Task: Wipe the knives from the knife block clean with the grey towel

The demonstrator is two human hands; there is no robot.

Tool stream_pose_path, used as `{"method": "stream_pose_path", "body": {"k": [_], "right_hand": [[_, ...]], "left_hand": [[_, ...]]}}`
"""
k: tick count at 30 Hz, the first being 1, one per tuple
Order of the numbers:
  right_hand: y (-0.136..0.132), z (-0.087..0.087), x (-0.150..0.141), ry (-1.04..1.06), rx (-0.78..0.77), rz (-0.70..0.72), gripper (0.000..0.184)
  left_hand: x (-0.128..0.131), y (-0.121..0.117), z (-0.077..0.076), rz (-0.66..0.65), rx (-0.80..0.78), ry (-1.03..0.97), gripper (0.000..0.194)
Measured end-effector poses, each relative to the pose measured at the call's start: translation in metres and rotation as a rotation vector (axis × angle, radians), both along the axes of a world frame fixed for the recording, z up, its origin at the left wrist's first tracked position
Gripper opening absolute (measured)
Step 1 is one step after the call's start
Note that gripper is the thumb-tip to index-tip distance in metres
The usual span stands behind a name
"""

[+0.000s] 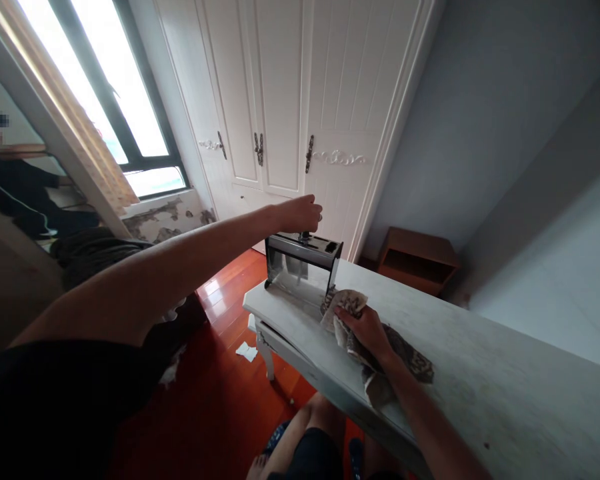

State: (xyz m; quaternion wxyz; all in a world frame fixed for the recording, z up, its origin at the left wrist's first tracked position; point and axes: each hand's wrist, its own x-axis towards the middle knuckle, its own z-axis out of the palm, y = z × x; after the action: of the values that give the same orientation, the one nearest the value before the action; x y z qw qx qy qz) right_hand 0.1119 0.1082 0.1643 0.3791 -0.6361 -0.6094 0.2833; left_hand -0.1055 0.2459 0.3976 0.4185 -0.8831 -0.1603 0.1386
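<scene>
A clear box with a dark frame and dark top point(305, 247) stands upright near the far left end of the white table. My left hand point(300, 213) is closed over a short dark piece on the box's top; the fingers hide most of that piece. In my right hand point(370, 331) is a brown and white patterned cloth point(414, 357), bunched up under the fingers. Part of the cloth trails across the tabletop. Its bunched end is at the box's lower right corner, and I cannot tell if they touch.
The white table point(480, 347) reaches to the lower right, with a drawer front along its near side. Beyond it are a white wardrobe point(280, 87) and a low brown cabinet point(420, 257). White paper point(247, 351) lies on the red wooden floor. At left, a person point(20, 187) in dark clothing shows.
</scene>
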Motion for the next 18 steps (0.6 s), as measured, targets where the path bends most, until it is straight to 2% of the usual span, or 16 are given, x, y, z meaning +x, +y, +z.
{"method": "stream_pose_path", "body": {"k": [8,14,18], "right_hand": [[0.000,-0.006,0.001,0.045,0.021,0.001,0.050],[-0.006,-0.007,0.006,0.064,0.036,0.013,0.053],[-0.007,-0.008,0.008,0.057,0.028,0.016,0.054]], "left_hand": [[-0.006,0.010,-0.008,-0.052,-0.033,-0.092,0.022],[-0.022,0.012,-0.023,-0.213,-0.155,-0.388,0.019],[-0.023,-0.002,-0.029,-0.179,-0.122,-0.561,0.035]]}}
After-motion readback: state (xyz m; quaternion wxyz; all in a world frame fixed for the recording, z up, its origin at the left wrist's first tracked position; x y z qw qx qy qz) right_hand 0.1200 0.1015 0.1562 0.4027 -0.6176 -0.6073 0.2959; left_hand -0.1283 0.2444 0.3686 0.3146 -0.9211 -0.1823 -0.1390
